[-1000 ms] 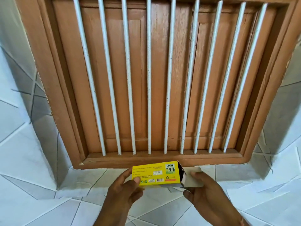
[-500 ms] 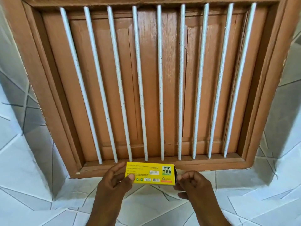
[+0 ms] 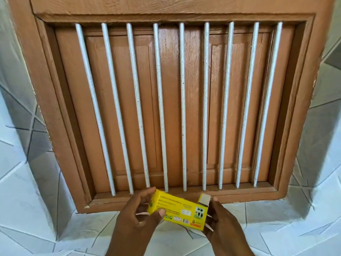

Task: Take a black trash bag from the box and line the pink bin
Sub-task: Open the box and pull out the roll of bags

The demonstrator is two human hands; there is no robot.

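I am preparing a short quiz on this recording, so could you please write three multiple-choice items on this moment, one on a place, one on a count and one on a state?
1. Where is the yellow box?
A. Lying on the tiled surface
B. Held between both hands in front of the window's lower frame
C. Wedged between the bars

2. How many white bars cross the wooden window?
A. Five
B. Seven
C. Nine

3. What state is the box's right end in?
A. Flap lifted open
B. Sealed flat
C. Torn off

Answers:
1 B: the left hand grips one end and the right hand the other, clear of the tiles.
2 C: nine bars stand side by side.
3 A: the pale inner face of the flap sticks up by the right hand's fingers.
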